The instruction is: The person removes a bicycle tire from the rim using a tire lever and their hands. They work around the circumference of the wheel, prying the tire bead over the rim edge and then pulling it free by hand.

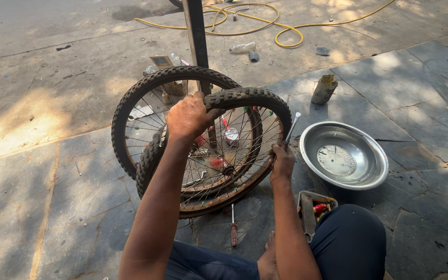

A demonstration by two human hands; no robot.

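Black knobby rubber, two wheels, upright on stone paving: rear wheel (130, 111) leans against a dark post (196, 36), its tyre fully seated; front wheel (219, 171) stands just before it, overlapping it, with a rusty brown rim (224, 199) bare along its lower arc. Tyre (250, 97) of the front wheel sits on the upper half only and has come away from the rim below. Left hand (187, 118), arm extended forward and up, knuckles toward the camera, is closed over the tyre's top edge at the crown of the front wheel, fingers wrapped behind the tread. Right hand (282, 162), lower and to the right, forearm nearly straight ahead, grips the shaft of a metal lever (291, 128) whose long axis runs up and slightly right, its bright tip clear above the fist; the lower end meets the wheel's right side where tyre and rim part, though the contact itself is hidden by the fingers. Both hands thus touch the front wheel, left at top, right at the right flank. Screwdriver (233, 228), red handle, lies on the paving below the rim. Small open box (315, 207) of tools sits beside the right knee. Steel basin (344, 154), holding shallow water, rests right of the wheel. Yellow hose (265, 23) loops on the ground beyond.
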